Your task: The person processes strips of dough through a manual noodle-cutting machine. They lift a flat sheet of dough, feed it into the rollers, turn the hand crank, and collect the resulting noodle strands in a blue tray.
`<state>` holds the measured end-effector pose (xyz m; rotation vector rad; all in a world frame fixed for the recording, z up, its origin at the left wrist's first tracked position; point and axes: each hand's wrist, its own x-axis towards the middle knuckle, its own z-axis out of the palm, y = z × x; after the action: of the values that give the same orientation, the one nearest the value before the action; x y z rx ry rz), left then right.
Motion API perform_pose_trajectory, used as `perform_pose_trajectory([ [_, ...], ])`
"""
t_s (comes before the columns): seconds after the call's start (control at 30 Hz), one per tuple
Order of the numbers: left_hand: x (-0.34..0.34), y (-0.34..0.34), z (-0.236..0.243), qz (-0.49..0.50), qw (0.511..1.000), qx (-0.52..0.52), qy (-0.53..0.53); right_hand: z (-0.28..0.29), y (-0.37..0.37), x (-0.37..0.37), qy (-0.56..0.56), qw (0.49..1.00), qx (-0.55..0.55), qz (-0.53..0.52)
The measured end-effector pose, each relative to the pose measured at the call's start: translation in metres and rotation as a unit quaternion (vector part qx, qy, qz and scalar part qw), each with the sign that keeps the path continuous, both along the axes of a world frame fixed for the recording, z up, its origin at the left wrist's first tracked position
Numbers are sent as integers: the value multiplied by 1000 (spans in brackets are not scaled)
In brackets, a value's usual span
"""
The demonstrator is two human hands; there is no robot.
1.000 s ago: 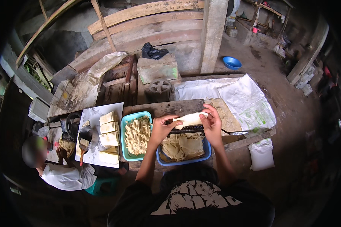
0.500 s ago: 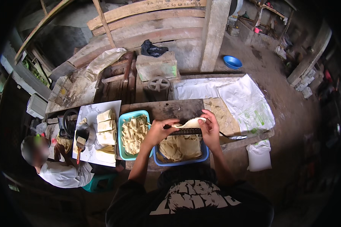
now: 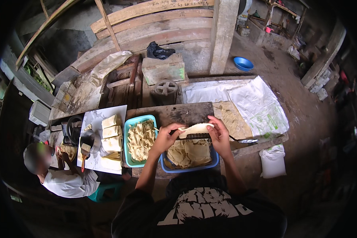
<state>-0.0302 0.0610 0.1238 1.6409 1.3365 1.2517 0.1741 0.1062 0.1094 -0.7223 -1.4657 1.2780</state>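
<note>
Between my two hands a pale sheet of dough (image 3: 196, 129) is stretched, held up above a dark ridged bar (image 3: 198, 136). My left hand (image 3: 167, 135) pinches its left end between thumb and fingers. The right end is gripped by my right hand (image 3: 219, 131). Just below, on my side of the bar, stands a blue basin (image 3: 189, 170) with several folded dough sheets (image 3: 189, 153) in it. Left of that, a turquoise tray (image 3: 127, 155) holds a heap of cut dough strips (image 3: 141, 139). What the bar belongs to is mostly hidden by my hands and the dough.
At the left a person in a white shirt (image 3: 69, 183) sits by a white board (image 3: 92, 119) with stacked dough sheets (image 3: 112, 137), a pot and a brush (image 3: 84, 150). White sacking (image 3: 258, 101) covers the right table part. A full white sack (image 3: 273, 162) stands beyond the table's right edge.
The dough between my hands has turned slightly, its face now showing broader above the bar. Both hands keep hold and have barely moved. A shiny blade-like strip at the right shows less.
</note>
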Motion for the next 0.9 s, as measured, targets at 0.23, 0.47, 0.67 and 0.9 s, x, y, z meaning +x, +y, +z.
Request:
perform_pose_trajectory([
  [0.23,-1,-7,11,-27,995,-27,95,1,-8,5,12,1000,-10,-1],
  [0.47,4,-4,8,-4,997,-27,73,1,-10,7,25,1000,-9,-7],
  [0.67,9,-1,11,-55,986,124,98,-2,-6,13,2,1000,1,-4],
  [0.9,17,-9,-4,60,998,-8,-35,-1,-7,15,-18,999,41,-2],
])
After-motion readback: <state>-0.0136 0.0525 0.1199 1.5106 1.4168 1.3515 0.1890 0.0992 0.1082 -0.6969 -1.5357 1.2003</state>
